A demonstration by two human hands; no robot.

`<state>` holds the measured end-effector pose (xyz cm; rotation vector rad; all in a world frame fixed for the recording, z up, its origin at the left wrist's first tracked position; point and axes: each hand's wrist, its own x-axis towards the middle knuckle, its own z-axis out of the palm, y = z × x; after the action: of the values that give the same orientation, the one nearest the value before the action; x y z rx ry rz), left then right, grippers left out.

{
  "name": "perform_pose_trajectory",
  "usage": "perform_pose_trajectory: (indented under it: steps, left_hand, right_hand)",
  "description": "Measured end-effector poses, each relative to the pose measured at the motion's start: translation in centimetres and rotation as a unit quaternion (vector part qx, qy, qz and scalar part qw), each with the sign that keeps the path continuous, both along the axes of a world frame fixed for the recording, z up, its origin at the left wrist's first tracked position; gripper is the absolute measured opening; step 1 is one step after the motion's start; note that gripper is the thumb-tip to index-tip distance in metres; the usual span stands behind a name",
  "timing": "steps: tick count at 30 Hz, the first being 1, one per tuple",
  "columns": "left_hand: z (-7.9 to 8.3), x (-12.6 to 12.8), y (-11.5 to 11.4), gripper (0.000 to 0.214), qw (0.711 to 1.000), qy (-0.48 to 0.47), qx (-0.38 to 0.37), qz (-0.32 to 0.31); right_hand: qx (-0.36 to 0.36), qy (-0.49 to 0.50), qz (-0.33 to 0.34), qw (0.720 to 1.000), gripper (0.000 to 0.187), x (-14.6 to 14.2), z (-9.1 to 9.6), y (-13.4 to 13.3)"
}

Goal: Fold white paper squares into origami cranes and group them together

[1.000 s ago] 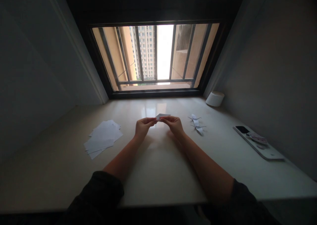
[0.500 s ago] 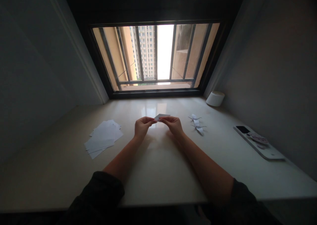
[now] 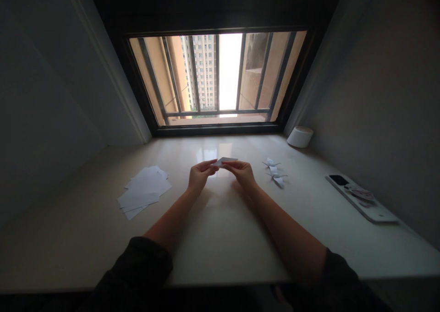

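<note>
A small folded piece of white paper (image 3: 227, 159) is held up between my two hands, above the middle of the sill. My left hand (image 3: 201, 173) pinches its left end between thumb and fingers. At its near edge, my right hand (image 3: 243, 171) grips the paper with thumb and fingertips. The fingers hide part of the folds. To the right of my hands, folded paper cranes (image 3: 276, 178) lie close together. Left of them is a loose pile of white paper sheets (image 3: 144, 189).
The pale windowsill (image 3: 220, 238) runs up to a dark-framed window (image 3: 220, 131) with bars outside. A white cup-like object (image 3: 300, 137) stands in the back right corner. Near the right wall lies a phone (image 3: 381, 215) in a light case with a picture on it.
My left hand's fingers have shifted, the index finger now reaching further up along the paper's left end. My right hand keeps its pinch. The view has moved very slightly.
</note>
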<state>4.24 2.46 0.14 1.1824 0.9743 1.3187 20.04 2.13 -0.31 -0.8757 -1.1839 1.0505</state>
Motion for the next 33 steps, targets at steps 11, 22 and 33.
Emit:
perform_pose_trajectory:
  steps: [11,22,33]
  left_hand:
    - [-0.03,0.24,-0.06,0.045,0.999,-0.042,-0.031,0.003]
    - [-0.06,0.24,-0.04,0.046,0.999,-0.037,-0.033,0.001]
    - [0.00,0.32,-0.09,0.044,0.996,-0.077,-0.044,0.025]
  right_hand:
    - [-0.001,0.016,0.007,1.000,0.023,0.15,-0.02,0.10]
    - [-0.027,0.019,-0.007,0.999,0.028,-0.09,-0.05,0.01]
    - [-0.012,0.035,0.018,0.999,0.032,0.15,-0.47,0.42]
